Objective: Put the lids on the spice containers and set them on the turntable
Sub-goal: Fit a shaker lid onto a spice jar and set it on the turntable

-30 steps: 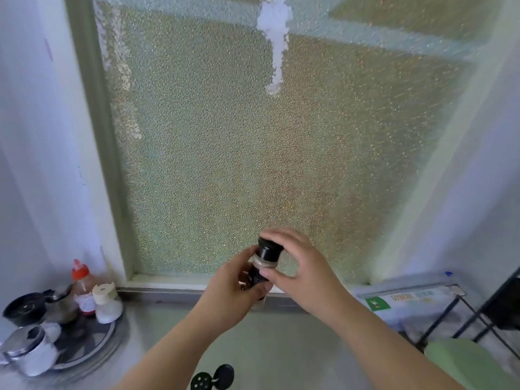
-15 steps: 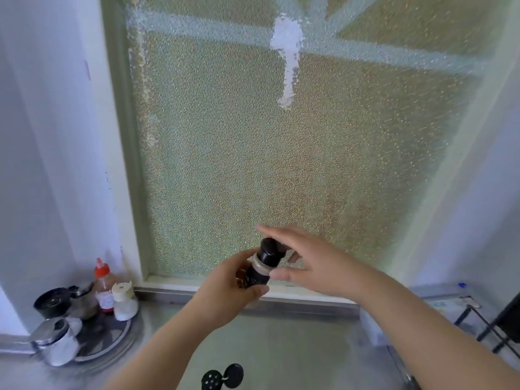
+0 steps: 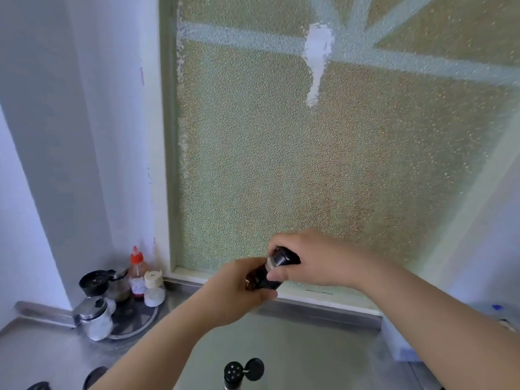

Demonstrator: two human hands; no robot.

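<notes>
Left hand (image 3: 236, 291) grips jar (image 3: 263, 277); right hand (image 3: 318, 260) fingers clamped on lid (image 3: 284, 256), capping. Below fingers, shaker (image 3: 233, 374) open. Turntable (image 3: 140, 325) left: 5 placed.

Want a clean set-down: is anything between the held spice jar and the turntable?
Nothing visible in the air between the spice jar, gripped by the left hand and right hand, and the turntable. Bottles crowd the turntable's back and left; its near right looks bare.
</notes>
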